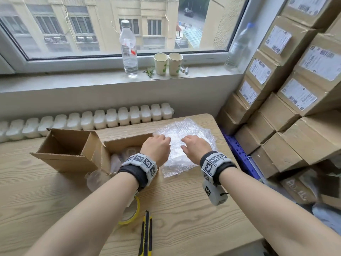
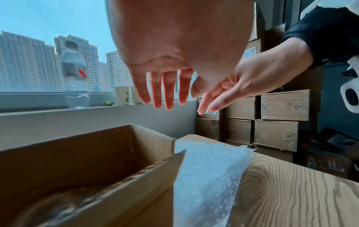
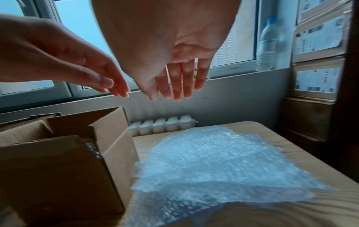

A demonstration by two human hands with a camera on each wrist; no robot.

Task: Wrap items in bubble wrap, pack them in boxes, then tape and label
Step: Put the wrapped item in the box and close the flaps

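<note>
- Far left on the wooden table: open cardboard box, flaps up, nothing seen inside from the head view.
- Just right of it, touching: second open box with clear wrapped items inside; one more clear piece lying on the table at its near corner.
- Left hand hovering above the seam between that box and the bubble wrap; fingers straight, slightly spread, pointing down, holding nothing.
- Bubble wrap lying in a loose stack of sheets on the table's right part, its left edge against the box wall.
- Right hand hovering over the stack's middle; fingers straight, close together, empty.
- Step in hand, as judged: taking a sheet off the stack to wrap an item.
- To do it well: pinch only the top sheet at a free corner or edge, peel upward, steady the rest with the other hand; sheets likely to cling and lift together.
- Better to lay the sheet flat on bare table near the body before fetching an item.
- In the way: the box wall crowding the left edge of the stack, so lifting from the right or near side looks easier.
- Near edge, for later: yellow tape roll partly under the left forearm, yellow utility knife beside it; mind the knife when drawing arms back.
- Windowsill behind: water bottle, two paper cups, well apart from the work.
- Far right: stacked labelled cartons, close to the table's right edge.
</note>
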